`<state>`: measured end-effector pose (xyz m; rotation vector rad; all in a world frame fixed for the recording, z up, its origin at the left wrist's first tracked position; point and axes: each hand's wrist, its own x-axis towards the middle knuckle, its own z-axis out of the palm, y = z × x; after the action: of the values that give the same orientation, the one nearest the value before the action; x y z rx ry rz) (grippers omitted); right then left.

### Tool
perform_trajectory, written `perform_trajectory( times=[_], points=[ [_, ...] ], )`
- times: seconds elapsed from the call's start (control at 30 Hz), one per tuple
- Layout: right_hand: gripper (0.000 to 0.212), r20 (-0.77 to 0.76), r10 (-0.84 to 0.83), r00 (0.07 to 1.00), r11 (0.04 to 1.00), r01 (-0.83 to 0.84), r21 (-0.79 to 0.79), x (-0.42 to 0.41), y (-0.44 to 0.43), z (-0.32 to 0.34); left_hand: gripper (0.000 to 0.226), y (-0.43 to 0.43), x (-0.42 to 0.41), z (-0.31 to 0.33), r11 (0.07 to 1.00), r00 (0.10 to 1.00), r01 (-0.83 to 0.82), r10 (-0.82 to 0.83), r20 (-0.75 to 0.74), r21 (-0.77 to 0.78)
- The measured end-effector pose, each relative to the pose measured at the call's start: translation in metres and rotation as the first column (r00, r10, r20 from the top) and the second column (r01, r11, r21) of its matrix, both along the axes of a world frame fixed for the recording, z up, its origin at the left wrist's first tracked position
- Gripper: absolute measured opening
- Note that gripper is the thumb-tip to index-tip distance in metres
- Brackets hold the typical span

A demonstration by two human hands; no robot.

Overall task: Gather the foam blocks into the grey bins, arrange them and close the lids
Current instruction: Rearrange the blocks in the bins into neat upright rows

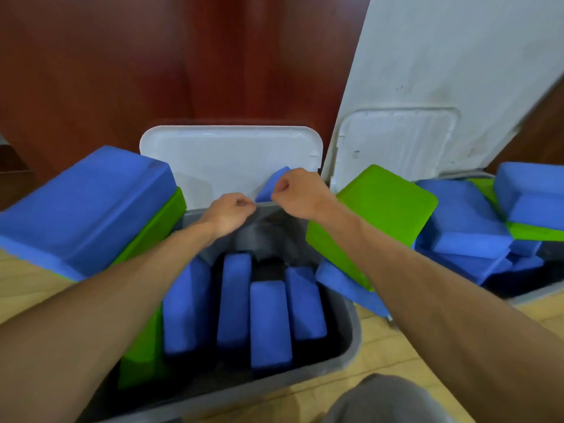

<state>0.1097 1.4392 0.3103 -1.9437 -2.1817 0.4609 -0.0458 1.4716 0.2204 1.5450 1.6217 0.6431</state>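
I am holding a blue block (270,185) over the far rim of the bin (351,340). The fingers of my right hand (297,193) are curling round it, and my left hand (233,210) is pinching its lower corner. Inside the bin, blocks (233,297) are standing on end. Behind the bin, the lid (232,157) is leaning open.

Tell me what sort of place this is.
Likely a storage corner of a gym or studio: plank floor, dark wood-panelled wall, and open grey bins filled and ringed with blue and green foam blocks.
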Motion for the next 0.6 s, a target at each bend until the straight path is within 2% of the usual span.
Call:
perform_trajectory(
  times=[0.07,0.13,0.17,0.2,0.27,0.3,0.37,0.47,0.6],
  points=[
    [0.022,0.004,-0.024,1.000,0.999,0.024,0.041,0.010,0.011,0.005,0.013,0.015,0.016,-0.001,1.000,0.996,-0.004,0.005,-0.087,0.016],
    [0.032,0.219,-0.023,0.975,0.993,-0.003,0.115,0.029,0.018,0.004,0.021,0.029,0.032,-0.009,1.000,0.992,-0.026,0.028,-0.123,0.012],
    [0.038,0.335,-0.024,0.942,0.995,-0.011,0.100,0.041,0.019,0.000,0.022,0.037,0.039,-0.014,1.000,0.992,-0.030,0.030,-0.125,0.003],
    [0.042,0.387,-0.024,0.922,0.999,0.009,0.040,0.052,0.020,-0.004,0.024,0.044,0.045,-0.020,1.000,0.991,-0.030,0.030,-0.127,-0.003],
    [0.045,0.333,-0.040,0.942,0.994,0.070,-0.080,0.069,0.021,-0.015,0.028,0.059,0.055,-0.032,0.998,0.991,-0.056,0.056,-0.123,0.008],
    [0.045,0.297,-0.051,0.953,0.993,0.081,-0.090,0.075,0.021,-0.020,0.032,0.066,0.058,-0.037,0.997,0.990,-0.079,0.080,-0.119,0.008],
    [0.041,0.281,-0.069,0.957,0.996,0.082,-0.033,0.081,0.019,-0.024,0.048,0.078,0.066,-0.046,0.994,0.986,-0.106,0.102,-0.132,-0.026],
    [0.037,0.306,-0.103,0.946,0.992,0.077,0.096,0.088,0.013,-0.027,0.074,0.092,0.075,-0.054,0.990,0.969,-0.106,0.083,-0.232,-0.090],
    [0.042,0.322,-0.159,0.933,0.968,0.083,0.237,0.092,0.010,-0.043,0.081,0.107,0.079,-0.061,0.971,0.938,-0.158,0.091,-0.333,-0.181]
  ],
)
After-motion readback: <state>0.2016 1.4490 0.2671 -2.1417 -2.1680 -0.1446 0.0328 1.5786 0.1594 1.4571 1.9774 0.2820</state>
